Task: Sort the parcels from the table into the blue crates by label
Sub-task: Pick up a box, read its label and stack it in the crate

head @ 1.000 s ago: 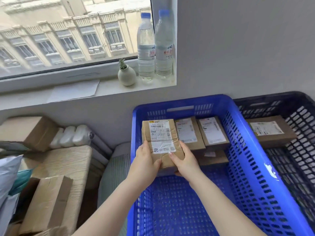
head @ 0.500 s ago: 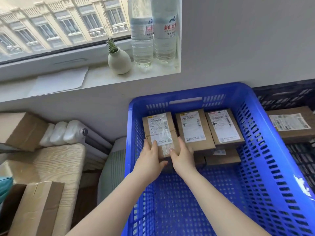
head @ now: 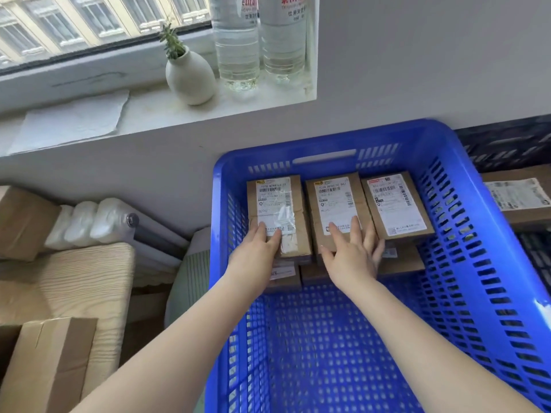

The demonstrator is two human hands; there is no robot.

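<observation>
Head view: three parcels lie in a row at the far end of the blue crate (head: 465, 204), over a lower layer; left hand (head: 259, 251) rests flat on the left parcel (head: 275, 210), right hand (head: 351, 254) flat on the middle parcel (head: 337, 210), neither gripping; boxes (head: 50, 362) at left probably remain unsorted.

Windowsill (head: 155, 110): white ledge under the window.
On it, left: sheet of white paper (head: 68, 122), flat.
Centre: white vase (head: 190, 77) with green sprig.
Right: two water bottles (head: 261, 40), upright, side by side.
</observation>
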